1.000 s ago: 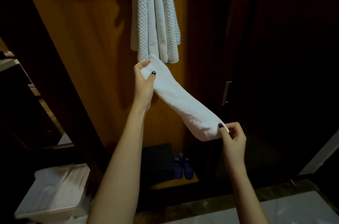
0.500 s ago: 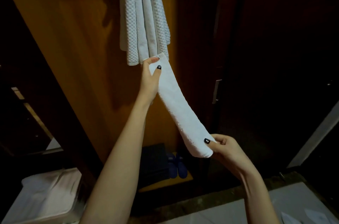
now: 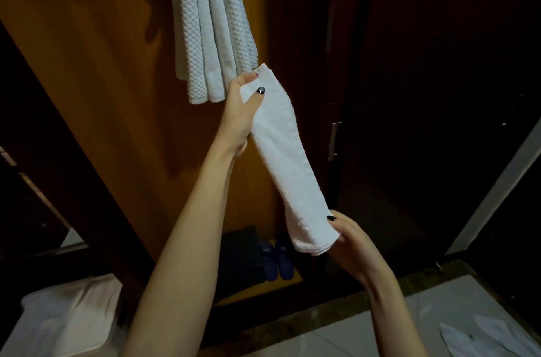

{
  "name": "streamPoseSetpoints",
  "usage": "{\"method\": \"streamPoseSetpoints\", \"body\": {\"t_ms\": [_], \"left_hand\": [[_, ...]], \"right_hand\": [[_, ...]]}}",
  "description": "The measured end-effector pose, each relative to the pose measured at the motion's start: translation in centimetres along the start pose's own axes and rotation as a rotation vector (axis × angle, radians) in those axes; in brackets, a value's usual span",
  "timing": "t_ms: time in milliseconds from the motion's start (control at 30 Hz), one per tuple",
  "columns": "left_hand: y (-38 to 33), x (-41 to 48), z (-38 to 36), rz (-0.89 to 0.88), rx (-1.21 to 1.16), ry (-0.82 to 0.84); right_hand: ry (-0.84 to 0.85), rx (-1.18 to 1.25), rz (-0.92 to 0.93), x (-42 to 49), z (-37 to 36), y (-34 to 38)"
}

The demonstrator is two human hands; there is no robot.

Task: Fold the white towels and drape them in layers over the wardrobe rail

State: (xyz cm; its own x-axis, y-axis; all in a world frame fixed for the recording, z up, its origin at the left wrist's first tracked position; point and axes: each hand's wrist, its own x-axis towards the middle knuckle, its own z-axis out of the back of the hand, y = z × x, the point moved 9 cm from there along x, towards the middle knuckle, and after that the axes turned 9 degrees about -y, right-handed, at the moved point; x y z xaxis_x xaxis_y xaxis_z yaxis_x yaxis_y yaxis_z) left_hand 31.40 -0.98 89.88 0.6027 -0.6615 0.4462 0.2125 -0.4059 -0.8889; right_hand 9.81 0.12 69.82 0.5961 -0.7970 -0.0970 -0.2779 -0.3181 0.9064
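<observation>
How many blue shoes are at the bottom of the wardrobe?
2. One blue shoe sits right beside the black box; the second blue shoe sits close on its other side. Others could be hidden in the dark.

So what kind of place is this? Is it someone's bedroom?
Probably a wardrobe in a hotel room, though I can't be sure. A bunch of white towels hangs against its wooden panel, and a pair of blue slippers sits on its floor beside a dark box.
</observation>
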Motion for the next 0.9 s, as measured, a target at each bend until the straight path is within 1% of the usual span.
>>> {"method": "streamPoseSetpoints", "body": {"t_ms": [67,167,267,400,433,500,567,667,733,833,900], "left_hand": [[-0.1,0.2,0.0,0.016,-0.015,0.001],[0.4,0.3,0.8,0.051,-0.048,-0.056],[1.3,0.5,1.7,0.062,-0.05,-0.081],[1.8,0.9,2.4,0.067,-0.057,-0.106],[1.9,1.0,2.5,0.068,-0.064,-0.111],[2.2,1.2,2.8,0.07,-0.065,-0.13],[2.8,1.3,3.4,0.073,-0.062,-0.17],[4.2,1.4,4.5,0.086,-0.075,-0.24],[5.1,1.2,5.3,0.097,-0.069,-0.287],[5.5,1.1,6.3,0.077,-0.065,-0.32],[5.4,1.4,7.1,0.05,-0.066,-0.305]], "right_hand": [[0.013,-0.01,0.003,0.0,-0.2,0.1],[-0.008,-0.04,0.029,0.1,-0.1,0.8],[0.009,-0.07,0.029,0.3,-0.3,0.8],[0.078,-0.21,0.018,0.4,-0.7,0.6],[0.071,-0.231,0.028,0.4,-0.7,0.9],[-0.004,-0.248,0.08,0.4,-0.2,2.0],[-0.14,-0.253,0.159,0.5,0.7,3.2],[-0.367,-0.293,0.338,0.6,1.9,4.7],[-0.472,-0.301,0.435,0.5,2.4,5.3],[-0.49,-0.293,0.488,0.7,2.1,6.3],[-0.472,-0.276,0.466,1.2,1.7,7.4]]}}
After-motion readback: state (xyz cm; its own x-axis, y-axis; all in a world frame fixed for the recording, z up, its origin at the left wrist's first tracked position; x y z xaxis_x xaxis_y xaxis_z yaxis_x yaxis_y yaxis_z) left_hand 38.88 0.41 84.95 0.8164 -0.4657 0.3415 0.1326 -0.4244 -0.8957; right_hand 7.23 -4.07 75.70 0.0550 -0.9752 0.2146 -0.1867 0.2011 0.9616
